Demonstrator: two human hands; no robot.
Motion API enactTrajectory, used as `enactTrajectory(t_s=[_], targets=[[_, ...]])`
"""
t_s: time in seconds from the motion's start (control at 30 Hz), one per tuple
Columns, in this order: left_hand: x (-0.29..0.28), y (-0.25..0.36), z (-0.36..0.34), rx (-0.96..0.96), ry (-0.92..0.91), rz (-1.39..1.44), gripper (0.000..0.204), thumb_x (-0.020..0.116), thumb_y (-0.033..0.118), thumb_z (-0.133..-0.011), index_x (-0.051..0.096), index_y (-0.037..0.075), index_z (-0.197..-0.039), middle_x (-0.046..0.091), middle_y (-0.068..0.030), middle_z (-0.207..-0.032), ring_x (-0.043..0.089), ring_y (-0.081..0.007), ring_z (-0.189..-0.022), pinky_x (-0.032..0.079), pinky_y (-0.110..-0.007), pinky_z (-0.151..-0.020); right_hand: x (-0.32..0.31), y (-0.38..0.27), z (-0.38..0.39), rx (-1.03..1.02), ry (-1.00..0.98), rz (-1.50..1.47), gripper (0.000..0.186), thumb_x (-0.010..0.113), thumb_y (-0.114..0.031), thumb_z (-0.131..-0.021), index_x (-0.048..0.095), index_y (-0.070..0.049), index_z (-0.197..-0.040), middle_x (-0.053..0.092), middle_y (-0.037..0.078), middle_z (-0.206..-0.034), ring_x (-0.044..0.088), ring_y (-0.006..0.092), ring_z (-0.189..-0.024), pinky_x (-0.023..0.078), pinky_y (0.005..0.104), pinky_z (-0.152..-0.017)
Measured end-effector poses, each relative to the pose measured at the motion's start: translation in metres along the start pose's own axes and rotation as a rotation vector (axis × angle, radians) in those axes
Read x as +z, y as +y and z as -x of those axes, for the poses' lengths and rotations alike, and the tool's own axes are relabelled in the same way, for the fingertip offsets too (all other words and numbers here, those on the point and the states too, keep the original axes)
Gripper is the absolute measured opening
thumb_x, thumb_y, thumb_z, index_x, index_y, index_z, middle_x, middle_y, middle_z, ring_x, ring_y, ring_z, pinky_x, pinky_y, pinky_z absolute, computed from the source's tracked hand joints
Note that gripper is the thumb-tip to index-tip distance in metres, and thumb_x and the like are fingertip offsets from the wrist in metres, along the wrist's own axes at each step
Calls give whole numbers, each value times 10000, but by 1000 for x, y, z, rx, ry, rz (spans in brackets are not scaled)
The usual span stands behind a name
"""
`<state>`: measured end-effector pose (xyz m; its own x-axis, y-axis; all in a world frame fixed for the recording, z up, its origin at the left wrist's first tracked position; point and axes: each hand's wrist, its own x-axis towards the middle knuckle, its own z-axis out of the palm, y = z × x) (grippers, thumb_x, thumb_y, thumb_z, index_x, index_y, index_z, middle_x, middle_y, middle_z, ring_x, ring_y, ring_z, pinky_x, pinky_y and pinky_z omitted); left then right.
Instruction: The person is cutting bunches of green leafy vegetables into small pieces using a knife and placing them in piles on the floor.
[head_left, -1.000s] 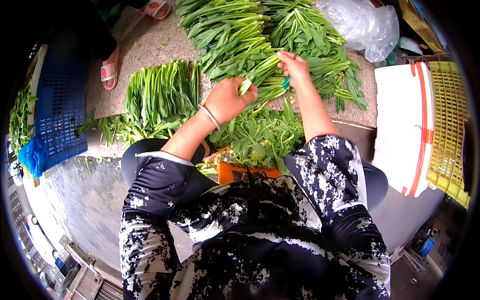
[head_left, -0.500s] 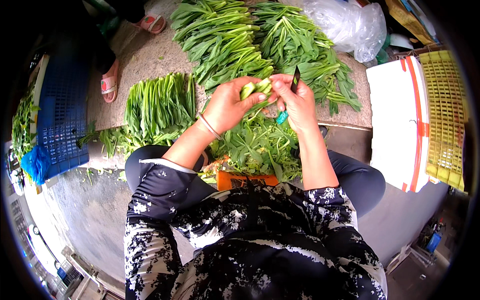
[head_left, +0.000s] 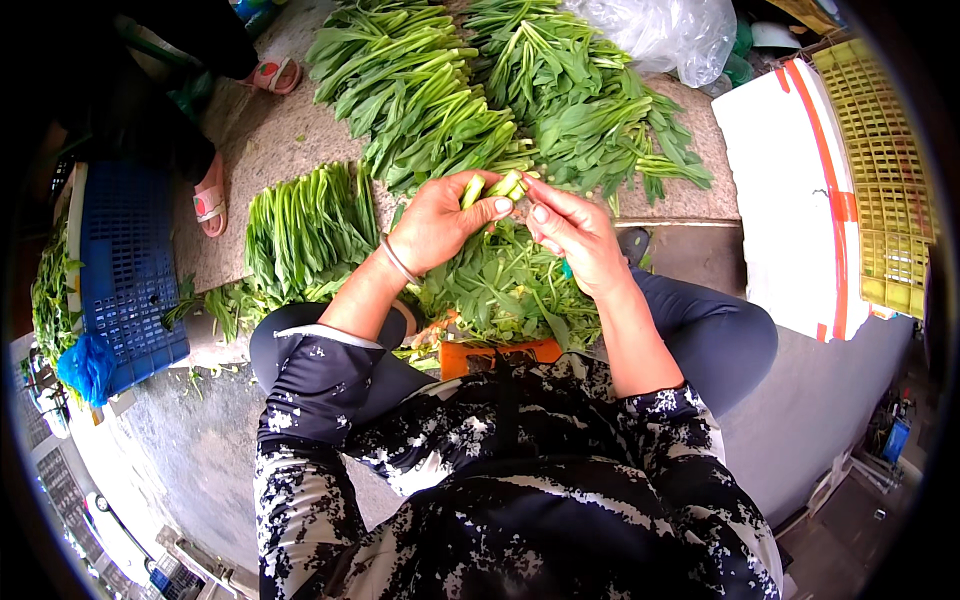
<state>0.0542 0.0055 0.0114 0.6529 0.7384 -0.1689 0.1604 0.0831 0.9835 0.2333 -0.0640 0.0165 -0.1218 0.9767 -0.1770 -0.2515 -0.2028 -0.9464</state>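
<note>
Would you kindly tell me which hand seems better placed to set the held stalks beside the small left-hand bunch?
Probably the left hand: it has the stalks in its grip and is nearer the bunch. The right hand is farther across and seems to hold a green handle.

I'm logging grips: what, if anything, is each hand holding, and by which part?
The left hand holds green stalks near their pale ends. The right hand closes around a teal object, mostly hidden, so the gripped part cannot be told.
</note>
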Motion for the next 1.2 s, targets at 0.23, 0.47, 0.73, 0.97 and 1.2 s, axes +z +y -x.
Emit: enactTrajectory(t_s=[0.23,0.47,0.73,0.97,1.2], targets=[[7,-2,6,-157,-136,261,297,553,268,-863,547,18,-1024,590,-5,-823,494,-52,-632,358,-164,-473,-15,32,10,42,25,-186,367,517,-165,-885,476,-45,-1229,431,-48,-657,363,36,-551,296,165,-473],[7,-7,8,-195,-154,212,268,581,218,-848,555,-5,-994,602,-26,-831,526,-78,-700,427,-211,-603,-14,50,27,154,152,-284,395,486,-186,-901,433,-16,-1254,373,-59,-649,330,30,-540,264,158,-461],[11,-16,10,-257,-133,89,254,584,150,-839,574,-18,-1029,591,-6,-783,496,-71,-674,431,-223,-604,0,48,19,120,98,-153,288,506,-161,-887,519,13,-1117,401,-19,-635,348,57,-544,287,184,-487],[3,-21,15,-282,-228,142,288,575,173,-852,524,-23,-1056,604,-40,-825,525,-84,-699,431,-219,-640,-30,95,5,486,305,-161,280,537,-311,-869,565,-62,-993,433,-43,-613,349,52,-461,246,196,-386],[-6,-21,17,-226,-52,-183,349,556,193,-862,466,-47,-1099,616,-56,-735,535,-91,-646,437,-225,-622,-53,90,-129,421,517,159,365,611,-382,-799,558,-30,-880,498,12,-635,378,62,-444,291,207,-370]])
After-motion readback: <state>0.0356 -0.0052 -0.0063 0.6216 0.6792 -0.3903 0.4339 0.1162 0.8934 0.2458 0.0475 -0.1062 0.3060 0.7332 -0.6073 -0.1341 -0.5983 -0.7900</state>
